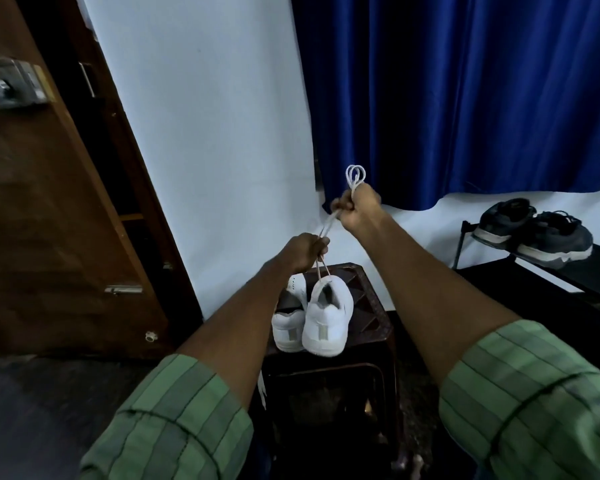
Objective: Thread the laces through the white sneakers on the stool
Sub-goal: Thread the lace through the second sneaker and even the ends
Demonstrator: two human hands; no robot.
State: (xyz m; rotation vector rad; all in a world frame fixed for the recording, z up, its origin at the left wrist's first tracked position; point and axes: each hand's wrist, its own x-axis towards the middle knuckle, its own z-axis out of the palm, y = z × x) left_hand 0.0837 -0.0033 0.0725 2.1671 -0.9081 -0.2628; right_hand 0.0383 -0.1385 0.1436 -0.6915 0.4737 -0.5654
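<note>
— Fingers (pixel 340 204) of the right hand (pixel 359 211) pinch the lace (pixel 355 174); the left hand (pixel 303 252) grips it lower, mid-frame.

— Sneakers (pixel 326 317)?

— Below, on the stool (pixel 371 306), looking unlaced. Probably still untangling; next, find an end and feed an eyelet.

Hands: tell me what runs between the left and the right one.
In the head view, a white lace stretches from the left hand up to the right hand, both gripping it.
</note>
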